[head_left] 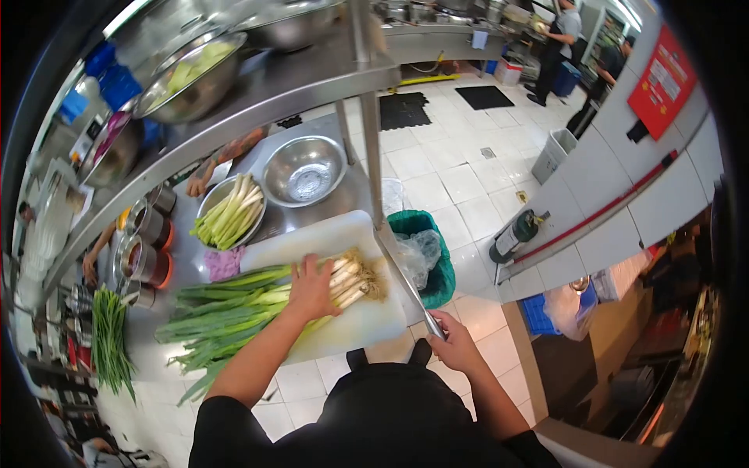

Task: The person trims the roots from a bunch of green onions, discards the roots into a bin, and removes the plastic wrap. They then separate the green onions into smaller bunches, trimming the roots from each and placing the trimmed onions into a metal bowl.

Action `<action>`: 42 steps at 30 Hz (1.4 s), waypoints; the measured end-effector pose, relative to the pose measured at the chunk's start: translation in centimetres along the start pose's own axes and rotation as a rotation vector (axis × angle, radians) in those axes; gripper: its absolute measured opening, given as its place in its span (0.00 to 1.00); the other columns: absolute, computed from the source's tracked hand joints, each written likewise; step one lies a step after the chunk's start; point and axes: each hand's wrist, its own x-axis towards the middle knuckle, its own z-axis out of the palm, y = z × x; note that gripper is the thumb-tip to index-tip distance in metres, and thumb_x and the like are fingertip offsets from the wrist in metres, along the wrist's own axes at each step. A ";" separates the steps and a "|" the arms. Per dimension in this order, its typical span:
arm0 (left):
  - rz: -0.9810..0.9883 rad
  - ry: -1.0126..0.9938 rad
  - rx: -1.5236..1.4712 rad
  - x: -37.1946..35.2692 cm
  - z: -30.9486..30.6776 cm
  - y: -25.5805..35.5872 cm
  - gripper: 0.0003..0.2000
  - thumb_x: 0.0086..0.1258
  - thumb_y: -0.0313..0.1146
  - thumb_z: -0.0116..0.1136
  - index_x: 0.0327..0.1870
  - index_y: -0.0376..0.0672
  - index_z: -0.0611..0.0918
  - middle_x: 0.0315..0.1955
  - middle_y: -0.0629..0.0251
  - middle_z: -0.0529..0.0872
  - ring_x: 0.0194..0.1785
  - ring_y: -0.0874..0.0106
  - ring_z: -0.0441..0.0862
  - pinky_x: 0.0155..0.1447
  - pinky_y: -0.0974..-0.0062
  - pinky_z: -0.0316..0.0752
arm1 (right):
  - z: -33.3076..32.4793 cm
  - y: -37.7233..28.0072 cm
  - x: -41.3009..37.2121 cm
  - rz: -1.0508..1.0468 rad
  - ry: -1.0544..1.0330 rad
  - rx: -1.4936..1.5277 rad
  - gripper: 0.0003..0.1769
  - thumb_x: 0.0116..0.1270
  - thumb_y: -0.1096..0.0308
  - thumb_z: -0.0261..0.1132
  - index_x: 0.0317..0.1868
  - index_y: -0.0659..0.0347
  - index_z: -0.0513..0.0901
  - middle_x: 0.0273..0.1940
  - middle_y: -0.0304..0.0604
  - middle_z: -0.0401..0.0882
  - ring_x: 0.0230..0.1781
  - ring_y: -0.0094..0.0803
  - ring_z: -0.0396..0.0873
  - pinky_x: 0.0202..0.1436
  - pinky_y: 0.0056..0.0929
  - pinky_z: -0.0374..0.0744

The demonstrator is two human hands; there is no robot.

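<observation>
A bundle of leeks (242, 300) lies across a white cutting board (308, 246), white root ends to the right and green leaves running off the left side. My left hand (312, 288) grips the bundle from above near the pale stalks, fingers spread across it. In my right hand (452, 341) is the handle of a large knife (404, 274). The blade points up and away along the board's right edge, apart from the leeks. Behind the board stand a bowl of trimmed leek stalks (231, 212) and a bare steel bowl (304, 171). A pink cloth (223, 264) sits beside the board.
A green-lined bin (441, 273) with clear plastic stands right of the table. A steel shelf (265, 97) with bowls overhangs the far side. Another person's forearm (234, 152) reaches in beneath it. Green stalks (111, 335) and sauce containers (147, 261) are at left.
</observation>
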 end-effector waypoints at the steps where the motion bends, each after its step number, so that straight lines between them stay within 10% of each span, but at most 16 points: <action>1: 0.022 0.069 0.093 0.2 0.1 -0.1 0.58 0.36 0.51 0.80 0.72 0.42 0.57 0.60 0.43 0.72 0.67 0.49 0.68 0.73 0.43 0.53 | 0.0 0.4 -0.5 0.007 0.022 0.016 0.28 0.64 0.73 0.62 0.65 0.61 0.70 0.36 0.41 0.79 0.27 0.23 0.76 0.31 0.25 0.76; 21: 0.126 0.077 -0.063 4.4 -1.1 8.4 0.42 0.39 0.42 0.76 0.57 0.38 0.65 0.45 0.47 0.79 0.50 0.51 0.79 0.59 0.60 0.70 | -6.1 3.6 -6.2 0.097 0.067 0.618 0.29 0.64 0.80 0.59 0.66 0.61 0.66 0.35 0.42 0.77 0.23 0.26 0.77 0.25 0.25 0.77; 32: 0.051 0.055 -0.055 7.8 0.0 11.3 0.52 0.39 0.45 0.78 0.67 0.39 0.60 0.51 0.50 0.76 0.58 0.54 0.74 0.65 0.60 0.65 | -6.1 5.1 -5.3 -0.057 0.100 0.625 0.29 0.61 0.83 0.60 0.63 0.61 0.64 0.39 0.44 0.76 0.31 0.28 0.78 0.34 0.26 0.79; 42: 0.056 -0.003 -0.068 9.9 0.8 12.4 0.52 0.37 0.44 0.78 0.66 0.37 0.61 0.51 0.49 0.77 0.58 0.54 0.74 0.68 0.60 0.63 | -7.6 1.1 -2.8 0.241 0.009 0.110 0.23 0.64 0.74 0.60 0.60 0.61 0.68 0.31 0.46 0.77 0.23 0.33 0.78 0.29 0.30 0.77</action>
